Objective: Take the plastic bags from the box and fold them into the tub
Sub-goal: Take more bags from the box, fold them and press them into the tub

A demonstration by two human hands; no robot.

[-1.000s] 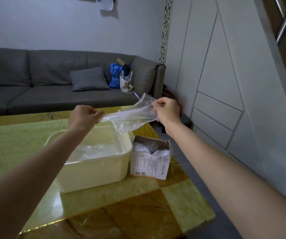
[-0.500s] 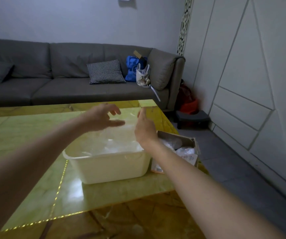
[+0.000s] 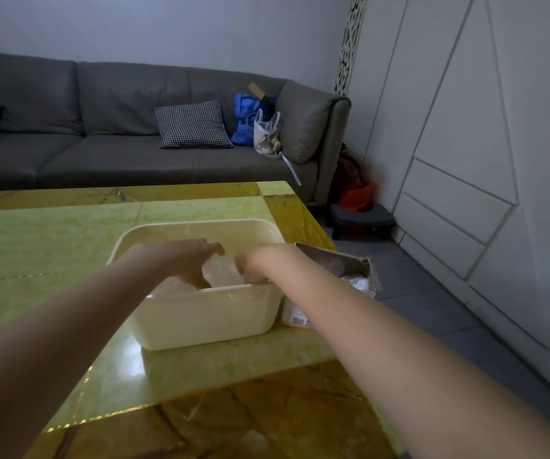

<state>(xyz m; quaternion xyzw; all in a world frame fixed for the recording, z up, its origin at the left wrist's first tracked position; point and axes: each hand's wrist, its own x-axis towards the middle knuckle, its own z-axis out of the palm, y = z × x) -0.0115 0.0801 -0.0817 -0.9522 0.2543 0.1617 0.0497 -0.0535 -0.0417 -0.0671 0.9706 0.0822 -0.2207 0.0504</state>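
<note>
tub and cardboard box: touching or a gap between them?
Cannot tell. In the head view the right forearm crosses the spot where the tub and the cardboard box would meet, hiding any contact or gap; they stand side by side on the table.

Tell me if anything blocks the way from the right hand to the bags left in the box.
Nothing visible does. The right hand is down inside the tub, and the box stands right beside the tub with its top open and bags showing. Only the tub's rim lies between.
</note>
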